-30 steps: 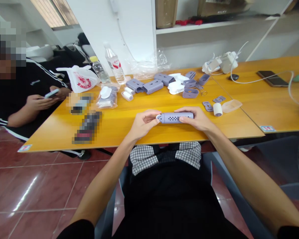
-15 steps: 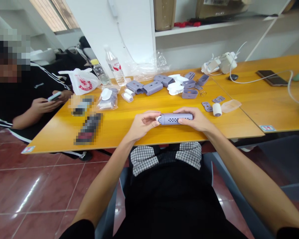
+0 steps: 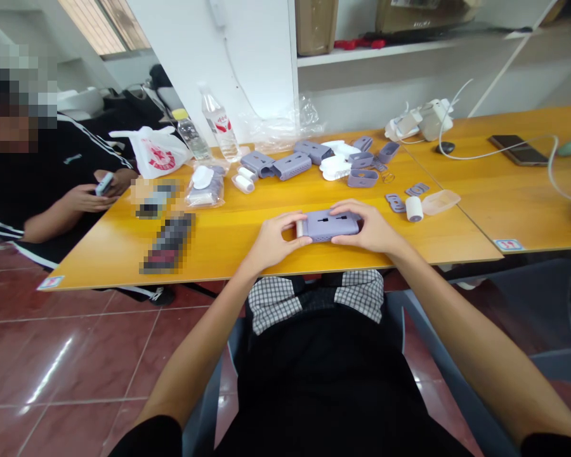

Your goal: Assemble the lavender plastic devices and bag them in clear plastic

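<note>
Left hand (image 3: 278, 240), right hand (image 3: 368, 227): fingers closed on lilac casing (image 3: 326, 226); orange table (image 3: 99, 266), red tile floor (image 3: 61, 362).

Lavender-grey plastic casing (image 3: 330, 226) near the bench's front edge, black slots along its top; white end piece (image 3: 299, 228) at its left. Same lavender-grey on the perforated shells (image 3: 292, 166) toward the far edge. Honey-orange wood grain across the bench (image 3: 219, 247). White bag (image 3: 155, 158) with a red star print near the far left corner. Clear water bottle (image 3: 217, 124) just beside it, red on its label. Black jacket (image 3: 42, 166) with white stripes past the left edge. Black-and-white check cloth (image 3: 271, 304) below the front edge, above solid black clothing (image 3: 323, 381). Glossy oxblood floor tiles (image 3: 61, 355) with pale grout lines.
</note>
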{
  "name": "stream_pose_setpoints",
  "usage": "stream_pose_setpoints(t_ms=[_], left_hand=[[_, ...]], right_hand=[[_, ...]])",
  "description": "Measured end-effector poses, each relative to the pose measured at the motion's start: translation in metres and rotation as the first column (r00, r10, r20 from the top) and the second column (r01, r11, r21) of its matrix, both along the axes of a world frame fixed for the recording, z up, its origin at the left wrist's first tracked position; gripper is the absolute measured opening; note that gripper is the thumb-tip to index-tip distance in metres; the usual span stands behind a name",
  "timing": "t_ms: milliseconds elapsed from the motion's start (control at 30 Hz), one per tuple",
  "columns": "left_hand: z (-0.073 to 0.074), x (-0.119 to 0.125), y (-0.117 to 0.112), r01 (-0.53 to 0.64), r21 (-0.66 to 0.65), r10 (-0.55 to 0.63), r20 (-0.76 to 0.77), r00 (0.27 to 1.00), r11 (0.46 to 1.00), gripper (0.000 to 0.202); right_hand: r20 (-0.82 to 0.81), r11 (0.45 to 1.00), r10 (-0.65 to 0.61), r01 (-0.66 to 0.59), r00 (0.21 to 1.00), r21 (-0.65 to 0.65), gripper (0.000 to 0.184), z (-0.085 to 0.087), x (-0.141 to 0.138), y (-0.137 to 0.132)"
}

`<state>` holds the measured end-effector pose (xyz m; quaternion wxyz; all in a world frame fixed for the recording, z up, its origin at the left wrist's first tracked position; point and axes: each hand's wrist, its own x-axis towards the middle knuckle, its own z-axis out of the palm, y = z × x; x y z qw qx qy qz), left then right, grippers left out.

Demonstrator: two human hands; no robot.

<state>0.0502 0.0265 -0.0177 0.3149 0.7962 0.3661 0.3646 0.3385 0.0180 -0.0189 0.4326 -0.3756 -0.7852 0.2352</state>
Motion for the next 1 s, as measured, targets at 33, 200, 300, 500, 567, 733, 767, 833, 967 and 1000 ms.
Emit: stream_pose_setpoints(t_ms=[33, 200, 300, 500, 567, 733, 767, 833, 967, 1000], left_hand=[[0.0023, -0.0006, -0.0015, -0.027, 0.044, 0.030, -0.066, 0.997, 0.999, 0.052], [0.0113, -0.0002, -0.0078, -0.026, 0.174, 0.066, -0.229, 0.971, 0.984, 0.057], [0.0102, 0.0013, -0.0083, -0.037, 0.178, 0.081, -0.242, 0.967, 0.983, 0.056], [0.0078, 0.0017, -0.0084, -0.077, 0.171, 0.117, -0.237, 0.964, 0.982, 0.082], [0.0081, 0.0015, -0.0075, -0.089, 0.220, 0.143, -0.246, 0.959, 0.972, 0.067], [0.0056, 0.0010, -0.0036, -0.214, 0.223, 0.274, -0.289, 0.917, 0.951, 0.026], [0.0051, 0.0008, -0.0035, -0.219, 0.221, 0.277, -0.276, 0.920, 0.950, 0.031], [0.0051, 0.0003, -0.0045, -0.209, 0.224, 0.261, -0.237, 0.936, 0.952, 0.052], [0.0086, -0.0001, -0.0084, -0.051, 0.230, 0.118, -0.287, 0.951, 0.972, 0.072], [0.0094, 0.0000, -0.0090, -0.017, 0.233, 0.092, -0.315, 0.945, 0.972, 0.071]], right_hand=[[0.009, 1.000, -0.009, 0.009, 1.000, 0.013, 0.052, -0.0003, 0.0001, 0.0004], [0.148, 0.998, -0.068, 0.066, 0.987, 0.020, 0.062, -0.0003, -0.0014, -0.0016], [0.290, 0.992, -0.118, 0.123, 0.950, 0.001, 0.073, -0.0005, -0.0028, -0.0039], [0.269, 0.991, -0.132, 0.132, 0.954, 0.015, 0.077, 0.0000, -0.0026, -0.0035], [0.193, 0.990, -0.141, 0.136, 0.971, 0.037, 0.078, 0.0010, -0.0013, -0.0027], [0.103, 0.976, -0.211, 0.205, 0.972, 0.066, 0.077, 0.0033, 0.0024, -0.0017], [0.106, 0.976, -0.213, 0.207, 0.971, 0.063, 0.077, 0.0033, 0.0027, -0.0017], [0.117, 0.979, -0.203, 0.199, 0.972, 0.050, 0.078, 0.0028, 0.0026, -0.0016], [0.151, 0.986, -0.168, 0.166, 0.974, 0.027, 0.078, 0.0001, 0.0020, -0.0010], [0.167, 0.987, -0.160, 0.158, 0.973, 0.026, 0.078, -0.0005, 0.0019, -0.0009]])
